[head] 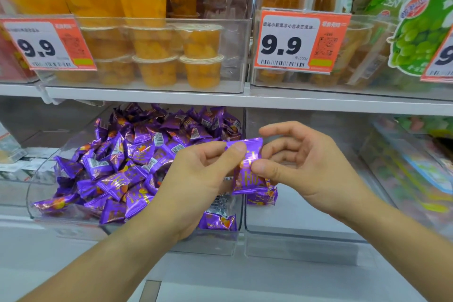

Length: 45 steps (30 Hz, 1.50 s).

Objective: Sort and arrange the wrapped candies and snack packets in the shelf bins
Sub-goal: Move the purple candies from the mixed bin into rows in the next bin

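Observation:
A clear shelf bin point(44, 169) on the lower shelf holds a heap of several purple wrapped candies point(127, 162). Both hands hold purple candy packets point(247, 169) in front of the divider between that bin and the clear bin point(294, 235) to its right. My left hand point(198, 174) pinches the top of a packet between thumb and fingers. My right hand point(301, 164) pinches the packet's middle with its thumb, its other fingers loosely spread. More purple packets point(262, 197) hang beneath the held one, close to my left palm.
The upper shelf point(245, 98) carries clear bins of orange fruit jelly cups point(157, 56) and 9.9 price tags point(301, 41). Green grape snack bags point(416, 19) stand at the right. Pastel packets point(416, 167) fill a bin at the lower right.

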Each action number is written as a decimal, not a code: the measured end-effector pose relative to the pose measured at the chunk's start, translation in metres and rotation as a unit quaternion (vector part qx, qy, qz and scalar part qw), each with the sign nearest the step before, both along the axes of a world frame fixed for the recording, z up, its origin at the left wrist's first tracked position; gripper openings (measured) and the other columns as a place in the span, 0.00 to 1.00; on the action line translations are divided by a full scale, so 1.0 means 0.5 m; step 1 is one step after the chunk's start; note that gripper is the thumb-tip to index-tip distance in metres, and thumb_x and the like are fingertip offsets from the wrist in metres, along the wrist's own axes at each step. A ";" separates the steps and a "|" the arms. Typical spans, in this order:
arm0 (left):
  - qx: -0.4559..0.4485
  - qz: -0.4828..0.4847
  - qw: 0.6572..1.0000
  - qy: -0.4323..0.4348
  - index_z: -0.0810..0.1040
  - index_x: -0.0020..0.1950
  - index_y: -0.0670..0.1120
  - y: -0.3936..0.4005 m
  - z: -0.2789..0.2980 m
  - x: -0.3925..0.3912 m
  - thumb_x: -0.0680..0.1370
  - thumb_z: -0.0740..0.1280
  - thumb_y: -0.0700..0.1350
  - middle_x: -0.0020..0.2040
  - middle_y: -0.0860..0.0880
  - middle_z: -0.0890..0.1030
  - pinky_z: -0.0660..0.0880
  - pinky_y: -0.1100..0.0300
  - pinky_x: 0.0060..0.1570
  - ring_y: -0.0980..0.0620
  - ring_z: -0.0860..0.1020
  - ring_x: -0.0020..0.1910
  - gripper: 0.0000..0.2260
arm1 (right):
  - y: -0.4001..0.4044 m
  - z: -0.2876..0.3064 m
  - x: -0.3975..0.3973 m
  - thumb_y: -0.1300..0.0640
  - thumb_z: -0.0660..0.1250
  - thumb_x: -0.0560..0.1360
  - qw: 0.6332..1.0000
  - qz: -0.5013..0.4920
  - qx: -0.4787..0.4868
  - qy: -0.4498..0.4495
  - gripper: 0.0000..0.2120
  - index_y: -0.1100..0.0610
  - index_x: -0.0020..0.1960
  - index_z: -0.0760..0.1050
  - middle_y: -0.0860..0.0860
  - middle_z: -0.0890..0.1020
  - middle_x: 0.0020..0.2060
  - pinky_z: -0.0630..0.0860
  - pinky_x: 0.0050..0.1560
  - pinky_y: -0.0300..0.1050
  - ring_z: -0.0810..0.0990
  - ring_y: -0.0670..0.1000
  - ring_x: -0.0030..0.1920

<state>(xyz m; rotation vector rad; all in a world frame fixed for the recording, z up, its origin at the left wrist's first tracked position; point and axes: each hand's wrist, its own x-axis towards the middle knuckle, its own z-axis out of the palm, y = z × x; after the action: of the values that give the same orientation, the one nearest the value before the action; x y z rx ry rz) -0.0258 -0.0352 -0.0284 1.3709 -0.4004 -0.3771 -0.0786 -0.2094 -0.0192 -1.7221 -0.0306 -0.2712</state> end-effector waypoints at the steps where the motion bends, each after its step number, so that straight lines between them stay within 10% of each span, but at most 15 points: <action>1: -0.006 0.011 1.000 -0.006 0.84 0.49 0.40 -0.001 -0.003 0.001 0.78 0.66 0.44 0.43 0.43 0.86 0.80 0.58 0.41 0.49 0.83 0.38 0.09 | 0.001 0.000 -0.002 0.54 0.80 0.59 1.000 -0.008 -0.010 -0.006 0.28 0.56 0.57 0.78 0.52 0.85 0.42 0.81 0.42 0.42 0.83 0.50 0.38; 9: 0.006 0.033 0.994 -0.101 0.85 0.54 0.45 -0.004 -0.018 0.004 0.77 0.71 0.49 0.51 0.44 0.85 0.78 0.50 0.57 0.44 0.83 0.54 0.11 | 0.006 0.002 -0.006 0.55 0.82 0.58 0.999 0.030 -0.028 -0.011 0.26 0.56 0.55 0.80 0.52 0.87 0.44 0.81 0.45 0.42 0.83 0.48 0.41; 14: 0.122 0.042 0.975 -0.179 0.82 0.57 0.53 0.006 -0.032 0.017 0.71 0.73 0.56 0.48 0.53 0.84 0.80 0.58 0.47 0.52 0.82 0.46 0.17 | -0.044 -0.001 0.007 0.53 0.82 0.59 0.992 0.032 -0.125 0.010 0.20 0.55 0.49 0.82 0.51 0.86 0.41 0.80 0.46 0.43 0.83 0.48 0.42; 19: 0.334 -0.016 0.917 -0.219 0.81 0.53 0.52 0.029 -0.066 0.036 0.69 0.78 0.53 0.43 0.56 0.82 0.75 0.68 0.42 0.60 0.79 0.39 0.15 | -0.111 -0.062 0.031 0.44 0.83 0.56 0.893 0.068 -0.408 0.176 0.21 0.47 0.45 0.81 0.43 0.83 0.40 0.80 0.44 0.48 0.82 0.48 0.40; 27: 0.312 -0.075 0.928 -0.190 0.78 0.55 0.51 0.033 -0.079 0.039 0.71 0.77 0.51 0.43 0.56 0.84 0.80 0.62 0.42 0.54 0.82 0.38 0.16 | -0.121 -0.114 0.043 0.49 0.84 0.57 0.822 0.164 -0.462 0.289 0.19 0.46 0.44 0.80 0.43 0.83 0.41 0.81 0.46 0.47 0.78 0.42 0.36; 45: 0.306 -0.019 0.923 -0.234 0.78 0.55 0.54 0.026 -0.065 0.039 0.69 0.77 0.56 0.43 0.54 0.82 0.73 0.68 0.38 0.57 0.79 0.36 0.17 | -0.129 -0.091 0.035 0.52 0.85 0.55 0.890 0.032 -0.424 0.163 0.21 0.46 0.44 0.80 0.43 0.83 0.42 0.78 0.40 0.41 0.81 0.45 0.41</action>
<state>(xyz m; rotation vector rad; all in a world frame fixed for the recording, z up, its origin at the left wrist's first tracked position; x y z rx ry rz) -0.0061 -0.0223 -0.0611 2.0801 -0.7464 -0.2041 -0.0613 -0.2738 -0.0646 -2.6163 0.0498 0.1194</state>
